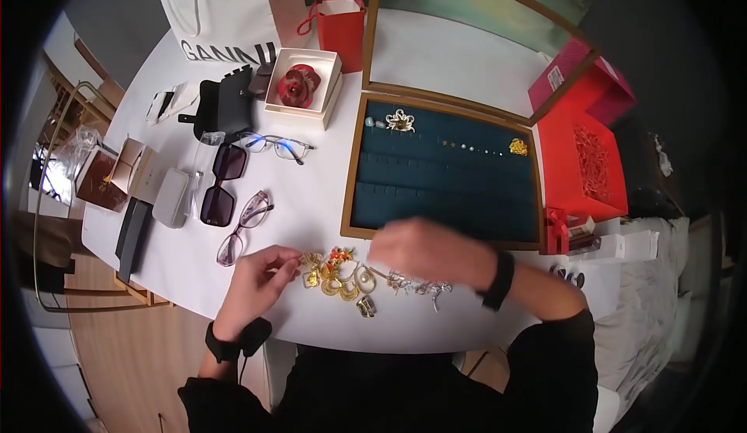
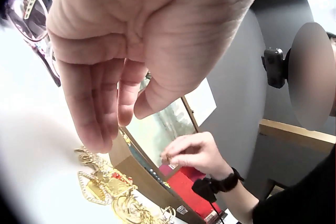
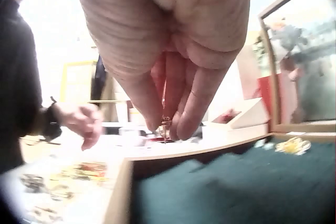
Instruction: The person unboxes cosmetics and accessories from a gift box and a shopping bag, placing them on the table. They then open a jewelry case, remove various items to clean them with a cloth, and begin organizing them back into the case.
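My right hand [image 1: 432, 254], blurred in the head view, is over the front edge of the wooden jewelry case [image 1: 443, 236]. In the right wrist view its fingertips pinch a small gold piece of jewelry [image 3: 166, 125], mostly hidden between thumb and fingers. My left hand [image 1: 261, 281] hangs at the left end of a pile of gold jewelry [image 1: 334, 285], its fingers loosely bent and nothing between them. The case has a teal slotted lining [image 1: 443, 184] bearing a flower brooch [image 1: 400, 121], a yellow flower piece [image 1: 518, 147] and a row of small studs [image 1: 473, 148].
Silver jewelry [image 1: 420, 283] lies right of the gold pile. Leftward are sunglasses [image 1: 223, 184], two pairs of eyeglasses [image 1: 253, 211] and a boxed red flower [image 1: 299, 85]. The glass lid [image 1: 482, 44] stands raised behind the case; a red box [image 1: 587, 164] sits right.
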A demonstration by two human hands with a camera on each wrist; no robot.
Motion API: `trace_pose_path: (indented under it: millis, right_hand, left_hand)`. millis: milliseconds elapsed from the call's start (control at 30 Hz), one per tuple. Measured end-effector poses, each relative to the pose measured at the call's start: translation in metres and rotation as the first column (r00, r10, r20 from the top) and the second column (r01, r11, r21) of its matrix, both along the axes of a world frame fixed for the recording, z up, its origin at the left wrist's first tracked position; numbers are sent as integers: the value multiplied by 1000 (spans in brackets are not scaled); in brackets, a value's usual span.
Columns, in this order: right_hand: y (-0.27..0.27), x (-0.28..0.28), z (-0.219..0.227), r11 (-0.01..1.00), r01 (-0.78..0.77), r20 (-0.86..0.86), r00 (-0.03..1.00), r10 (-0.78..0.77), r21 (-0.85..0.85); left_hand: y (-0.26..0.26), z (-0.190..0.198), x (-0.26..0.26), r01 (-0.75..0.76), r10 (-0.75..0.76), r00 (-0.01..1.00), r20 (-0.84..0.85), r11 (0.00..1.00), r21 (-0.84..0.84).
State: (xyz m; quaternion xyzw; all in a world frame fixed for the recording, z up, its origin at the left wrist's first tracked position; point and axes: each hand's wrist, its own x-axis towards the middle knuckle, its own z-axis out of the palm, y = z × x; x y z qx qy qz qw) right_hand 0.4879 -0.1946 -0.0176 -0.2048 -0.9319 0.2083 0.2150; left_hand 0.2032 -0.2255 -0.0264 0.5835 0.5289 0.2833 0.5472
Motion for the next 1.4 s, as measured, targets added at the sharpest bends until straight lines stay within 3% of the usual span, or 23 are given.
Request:
trace_pose_path:
  millis: [67, 200, 267, 367, 467, 500, 533, 567, 600, 633, 700, 733, 800, 833, 900, 1033, 1167, 1233, 1333, 1400]
  right_hand:
    - [-29, -7, -2, 994, 11, 199, 980, 10, -105]
    - [-44, -13, -14, 995, 89, 168, 982, -83, -33]
    - [-43, -12, -18, 995, 61, 262, 962, -79, 76]
    - [-43, -8, -19, 994, 94, 176, 979, -102, 53]
    - [-30, 10, 3, 989, 141, 209, 967, -148, 49]
    - [-20, 23, 0, 962, 225, 54, 970, -236, 157]
    - [-6, 37, 9, 921, 250, 54, 959, -278, 298]
    - [7, 53, 13, 849, 338, 130, 898, -420, 406]
    - [23, 73, 7, 791, 437, 103, 846, -523, 428]
    - [32, 88, 14, 715, 605, 116, 730, -674, 351]
    - [54, 119, 9, 632, 733, 124, 623, -772, 251]
    - [64, 129, 5, 607, 760, 160, 585, -795, 232]
    - [79, 148, -10, 645, 747, 200, 615, -763, 163]
    - [85, 151, -15, 643, 746, 194, 614, -765, 172]
    - [90, 156, -19, 750, 660, 148, 747, -649, -45]
    - [94, 156, -14, 774, 628, 145, 776, -614, -83]
    - [104, 160, -22, 785, 611, 98, 791, -604, -103]
    - [108, 159, -22, 752, 641, 95, 767, -634, -156]
    - [110, 157, -23, 720, 662, 81, 746, -661, -209]
    - [108, 158, -20, 715, 666, 93, 742, -663, -215]
  left_hand:
    - [8, 5, 8, 61, -60, 998, -11, 997, 53]
    - [25, 27, 34, 253, -213, 958, -193, 945, 208]
    - [32, 46, 51, 314, -253, 934, -253, 918, 242]
    - [47, 65, 80, 410, -321, 905, -279, 831, 376]
    - [83, 65, 114, 493, -360, 865, -349, 739, 459]
    - [99, 58, 127, 508, -359, 860, -364, 681, 528]
    - [115, 48, 141, 517, -354, 855, -379, 618, 592]
    - [130, 40, 157, 546, -351, 837, -419, 571, 613]
    - [142, 33, 173, 573, -344, 819, -459, 524, 630]
    - [152, 24, 190, 583, -319, 811, -490, 507, 634]
    - [163, 9, 220, 593, -290, 802, -522, 482, 645]
    - [165, 4, 234, 596, -255, 796, -549, 491, 636]
    - [173, -7, 246, 597, -216, 789, -576, 495, 632]
    - [178, -12, 249, 624, -266, 765, -586, 529, 575]
    - [188, -19, 255, 669, -314, 717, -622, 560, 489]
    - [201, -22, 254, 633, -394, 753, -527, 651, 420]
    - [205, -14, 256, 591, -423, 777, -467, 745, 309]
    - [207, -18, 259, 530, -369, 804, -466, 801, 279]
    - [209, -24, 263, 429, -293, 866, -405, 850, 304]
    - [206, -23, 265, 462, -336, 853, -400, 842, 279]
